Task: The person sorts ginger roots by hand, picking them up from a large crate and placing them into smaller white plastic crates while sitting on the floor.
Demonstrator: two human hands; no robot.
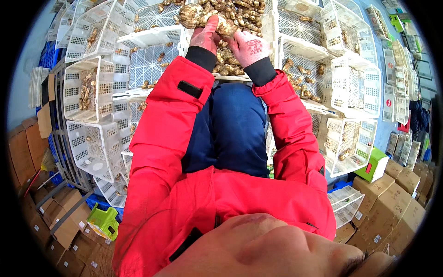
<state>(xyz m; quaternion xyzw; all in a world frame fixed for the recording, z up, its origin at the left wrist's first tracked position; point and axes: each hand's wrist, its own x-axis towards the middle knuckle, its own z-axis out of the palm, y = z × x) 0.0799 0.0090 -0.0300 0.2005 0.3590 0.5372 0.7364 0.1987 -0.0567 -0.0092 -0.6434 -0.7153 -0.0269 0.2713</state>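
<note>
A large, thick-stemmed mushroom (194, 16) with a brown, scaly surface lies across my two hands at the top of the head view. My left hand (206, 38) is closed round it, the thumb along the pale stem. At the stem's right end, the fingers of my right hand (249, 48) pinch it; their tips are partly hidden. A red printed mark shows on the back of this hand. Beneath and beyond both hands, a heap of smaller brown-and-cream mushrooms (229, 70) fills a white plastic crate (269, 34) in front of my knees.
White perforated crates surround me on both sides, among them a left crate (148, 37) and a right crate (353, 87), with scattered mushrooms (304, 85) inside. Cardboard boxes (385, 203) stand behind at right, beside a green box (373, 165). A green stool-like item (102, 222) is at lower left.
</note>
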